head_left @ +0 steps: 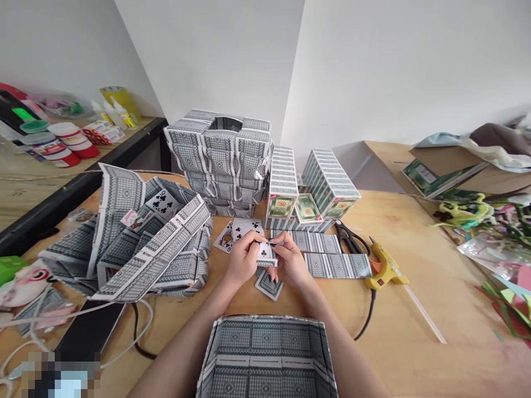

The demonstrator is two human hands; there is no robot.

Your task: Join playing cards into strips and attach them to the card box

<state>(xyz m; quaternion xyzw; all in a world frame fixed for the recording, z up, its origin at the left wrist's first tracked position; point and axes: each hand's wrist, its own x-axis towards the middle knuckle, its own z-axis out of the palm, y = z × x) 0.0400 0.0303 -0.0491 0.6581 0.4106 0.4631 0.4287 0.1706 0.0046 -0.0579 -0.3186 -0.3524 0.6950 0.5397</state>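
My left hand [244, 258] and my right hand [292, 261] are both closed on a playing card [265, 252] over the table. Its club face shows, and both hands pinch its upper edge. A fold seems to run along its lower edge. Just below the hands, a patterned card [269, 286] lies back up. Behind them are face-up cards, a queen [225, 237] and a clubs card [245, 225]. Close to my body stands an open box made of grey-backed cards [265, 338], between my forearms.
A card-covered box with a top opening [219, 152] stands behind. Stacked card packs [282, 182] sit beside it. Rightward are joined card strips [336, 265], black scissors [350, 239] and a yellow glue gun [385, 268] with a cord. Folded card panels [155, 249] fill the left.
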